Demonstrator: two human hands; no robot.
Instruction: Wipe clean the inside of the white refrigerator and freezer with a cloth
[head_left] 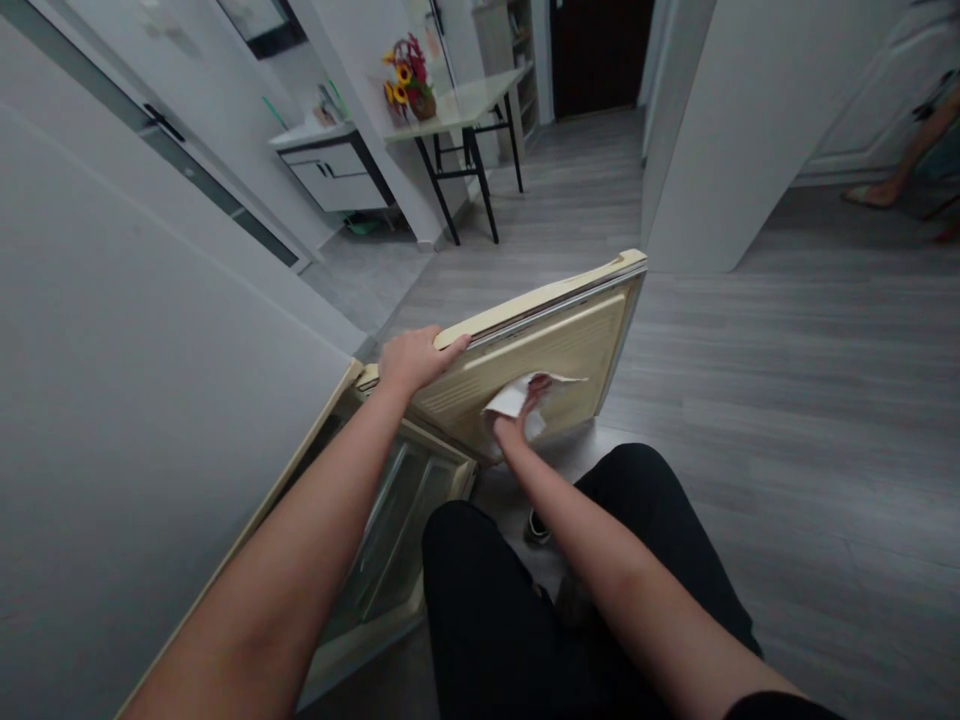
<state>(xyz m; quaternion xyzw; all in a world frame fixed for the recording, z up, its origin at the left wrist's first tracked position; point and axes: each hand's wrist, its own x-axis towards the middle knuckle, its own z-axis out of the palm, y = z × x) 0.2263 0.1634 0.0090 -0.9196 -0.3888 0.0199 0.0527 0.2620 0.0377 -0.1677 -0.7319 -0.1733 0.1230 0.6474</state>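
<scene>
Shows ribbed panels (405,505) inside open cream refrigerator (454,478); clamps left hand (412,358) over top edge of door (581,345); grips white cloth (510,398) in right hand (532,396), at door's inner face; beyond, has sunflowers (403,76) in basket (424,106) on table (480,97)

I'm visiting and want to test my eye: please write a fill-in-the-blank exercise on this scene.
The left grip is on the ____ edge of the cream door.
The cloth or paper in the right grip is ____.
The table bearing flowers has ____ legs.

Missing words: top; white; black.
</scene>
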